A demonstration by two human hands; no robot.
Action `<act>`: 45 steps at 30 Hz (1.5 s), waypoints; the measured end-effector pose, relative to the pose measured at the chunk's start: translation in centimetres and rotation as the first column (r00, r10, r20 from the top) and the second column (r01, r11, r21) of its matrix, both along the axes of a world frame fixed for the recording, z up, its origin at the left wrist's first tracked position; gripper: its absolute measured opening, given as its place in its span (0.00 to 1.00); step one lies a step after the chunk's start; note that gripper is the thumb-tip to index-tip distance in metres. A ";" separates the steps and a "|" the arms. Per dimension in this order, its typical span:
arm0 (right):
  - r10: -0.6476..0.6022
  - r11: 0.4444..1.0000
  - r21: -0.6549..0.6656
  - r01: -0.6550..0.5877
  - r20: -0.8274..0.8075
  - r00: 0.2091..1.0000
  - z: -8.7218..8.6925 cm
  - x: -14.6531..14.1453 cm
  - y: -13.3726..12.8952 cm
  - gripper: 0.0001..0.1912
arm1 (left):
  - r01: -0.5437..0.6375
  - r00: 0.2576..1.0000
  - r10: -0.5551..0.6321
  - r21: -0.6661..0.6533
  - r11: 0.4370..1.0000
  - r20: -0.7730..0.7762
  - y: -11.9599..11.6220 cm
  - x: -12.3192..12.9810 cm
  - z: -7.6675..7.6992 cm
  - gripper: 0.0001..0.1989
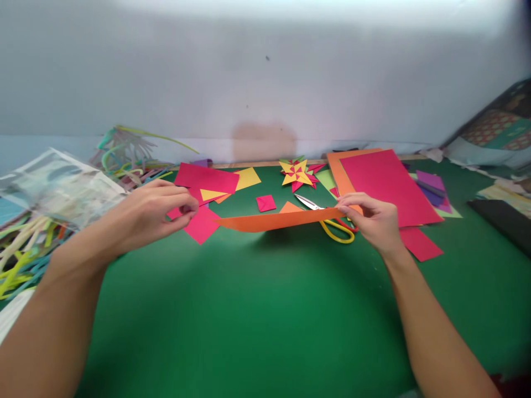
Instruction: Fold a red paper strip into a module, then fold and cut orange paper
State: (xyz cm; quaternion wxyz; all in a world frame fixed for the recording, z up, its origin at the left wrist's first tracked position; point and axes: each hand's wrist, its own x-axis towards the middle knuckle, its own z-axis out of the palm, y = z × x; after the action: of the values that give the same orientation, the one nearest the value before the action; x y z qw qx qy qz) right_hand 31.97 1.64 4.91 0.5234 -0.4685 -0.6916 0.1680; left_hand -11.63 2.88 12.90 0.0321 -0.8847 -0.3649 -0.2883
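An orange sheet of paper [274, 222], seen nearly edge-on and slightly bowed, hangs above the table. My right hand [371, 218] pinches its right end between thumb and fingers. My left hand [160, 207] is off the sheet's left end, fingers curled and closed, with nothing visible in them. Behind the sheet lie scissors [338, 231] with yellow and red handles, partly covered by it. A small folded pink square [266, 203] and a yellow and pink folded paper star [297, 174] rest farther back. Pink paper [202, 225] lies beyond my left hand.
The green table [257, 309] meets a pale wall at the back. Pink sheets [385, 188] lie over orange paper at the right, near a black flat object [501, 224]. On the left are a clear plastic packet [62, 182] and a heap of coloured strips [25, 254].
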 end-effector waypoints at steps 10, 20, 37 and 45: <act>0.026 0.996 0.075 -0.041 0.191 0.981 1.8 -4.3 -2.0 0.04 | 0.059 0.996 -0.052 0.095 0.994 -0.069 -1.9 5.4 -2.9 0.07; 0.058 0.979 0.179 -0.102 0.236 0.970 2.5 -5.1 -3.0 0.07 | 0.058 0.998 -0.056 0.092 0.994 -0.030 -2.7 8.3 -5.8 0.02; 0.058 0.906 0.254 -0.338 0.718 0.694 1.0 -10.7 -5.8 0.11 | 0.126 0.979 -0.101 0.133 0.983 -0.179 -4.9 9.9 -7.5 0.09; 0.071 0.921 0.239 -0.308 0.674 0.735 0.4 -11.0 -5.7 0.10 | 0.144 0.973 -0.115 0.135 0.980 -0.201 -5.3 10.0 -7.9 0.09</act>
State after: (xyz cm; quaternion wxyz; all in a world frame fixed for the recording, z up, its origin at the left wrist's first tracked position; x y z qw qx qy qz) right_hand 20.97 -4.03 5.33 0.3004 -0.3275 -0.8929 -0.0726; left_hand -1.58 -2.43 5.03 0.1142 -0.9254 -0.2791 -0.2296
